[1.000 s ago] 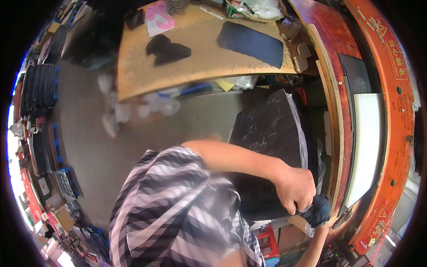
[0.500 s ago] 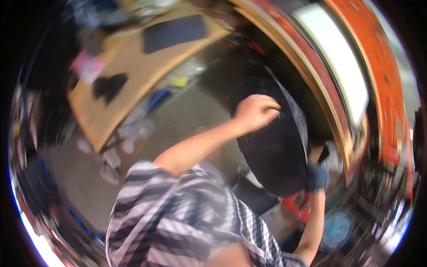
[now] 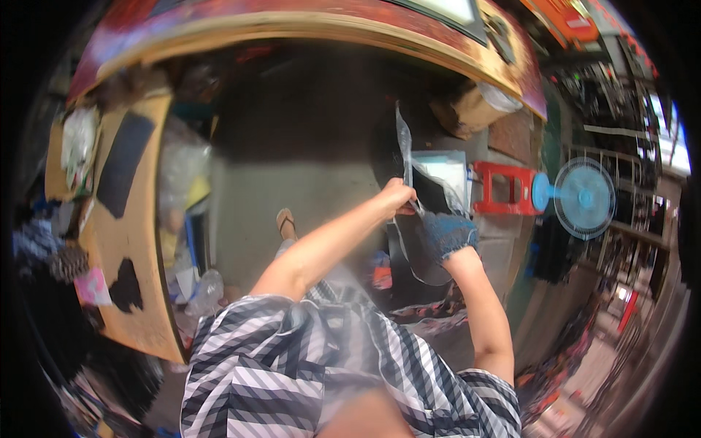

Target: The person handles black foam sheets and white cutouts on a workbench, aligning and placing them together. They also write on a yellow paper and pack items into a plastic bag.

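Note:
A thin black sheet [image 3: 418, 255] with a pale edge hangs in front of my body, seen partly edge-on and bent. My bare left hand [image 3: 398, 195] is closed, pinching the sheet near the middle of its edge. My right hand [image 3: 451, 235], in a blue-grey knit glove, is closed on the sheet just right of and below the left. The two hands nearly touch. The glove hides part of the sheet and most of the right fingers.
On the left stands a wooden table [image 3: 151, 299] with a dark sheet [image 3: 124, 164] and a small black piece [image 3: 126, 285] on it. A long table [image 3: 314, 25] runs across the far side. To the right are a cardboard box [image 3: 467, 113], a red stool [image 3: 504, 208] and a blue fan [image 3: 584, 196].
My view has turned to the right, so the tables appear shifted. The left hand has come close to the gloved right hand, and the sheet has turned from broadside to partly edge-on.

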